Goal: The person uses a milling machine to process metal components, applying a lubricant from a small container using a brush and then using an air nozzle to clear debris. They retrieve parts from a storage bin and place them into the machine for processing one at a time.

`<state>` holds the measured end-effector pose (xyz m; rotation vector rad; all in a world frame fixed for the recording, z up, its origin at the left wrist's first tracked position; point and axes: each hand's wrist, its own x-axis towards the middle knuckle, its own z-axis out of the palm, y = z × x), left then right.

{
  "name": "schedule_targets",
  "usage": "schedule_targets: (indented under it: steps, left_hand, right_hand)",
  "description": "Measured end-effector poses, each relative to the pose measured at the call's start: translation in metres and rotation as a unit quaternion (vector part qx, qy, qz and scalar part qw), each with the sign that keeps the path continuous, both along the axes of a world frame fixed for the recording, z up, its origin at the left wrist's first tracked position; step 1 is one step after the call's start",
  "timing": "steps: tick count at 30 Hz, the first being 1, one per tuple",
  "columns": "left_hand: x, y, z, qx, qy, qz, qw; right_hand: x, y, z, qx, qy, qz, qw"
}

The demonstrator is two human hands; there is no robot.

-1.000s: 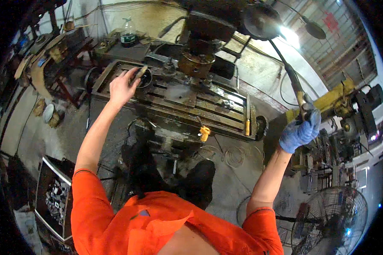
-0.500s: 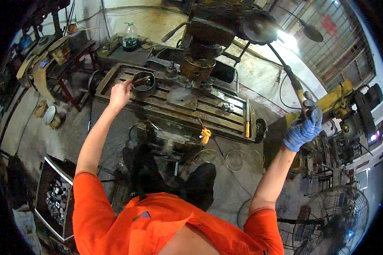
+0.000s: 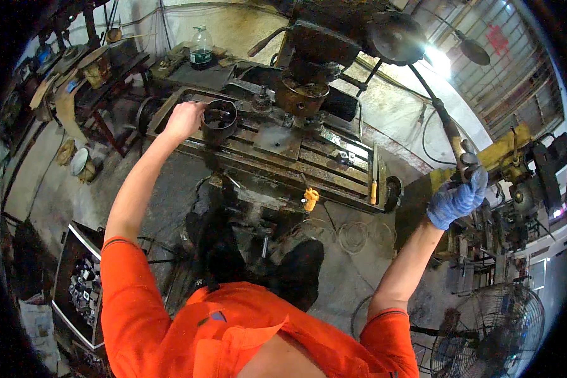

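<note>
Moved left hand (image 3: pixel 185 121) slightly farther back since half a second ago, now at the left rim of a round dark pot (image 3: pixel 219 132), with fingers curled inward; cannot tell of anything held there. Standing, that pot, near the left edge of the slotted machine table (image 3: pixel 334 178). Gripping a long lever (image 3: pixel 448 126) firmly with the blue-gloved right hand (image 3: pixel 458 198), well past the table's right edge. Lying along that edge, a yellow-handled tool (image 3: pixel 374 192).

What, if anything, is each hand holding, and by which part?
The gloved right hand appears to grip a long dark lever by its lower end. The bare left hand is at a dark pot; its hold cannot be told.
</note>
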<state>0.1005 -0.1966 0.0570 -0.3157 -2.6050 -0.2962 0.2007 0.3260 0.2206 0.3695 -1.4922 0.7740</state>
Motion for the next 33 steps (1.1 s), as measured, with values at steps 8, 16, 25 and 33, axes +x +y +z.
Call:
schedule_targets:
  steps: [8, 16, 25, 33]
  left_hand:
    - [0.072, -0.021, 0.01, 0.104, -0.006, 0.052, 0.993]
    - [0.075, -0.025, 0.0, 0.344, -0.028, 0.117, 0.931]
    - [0.045, 0.04, -0.015, 0.395, 0.001, 0.052, 0.917]
    - [-0.035, 0.153, -0.046, 0.427, 0.039, 0.033, 0.903]
  right_hand:
    - [0.01, -0.025, 0.017, 0.086, -0.013, -0.036, 0.996]
    - [0.012, -0.028, 0.015, -0.062, -0.079, 0.052, 0.994]
    - [0.006, -0.025, 0.008, -0.023, -0.031, 0.159, 0.987]
    - [0.007, -0.037, 0.004, -0.044, -0.032, 0.109, 0.993]
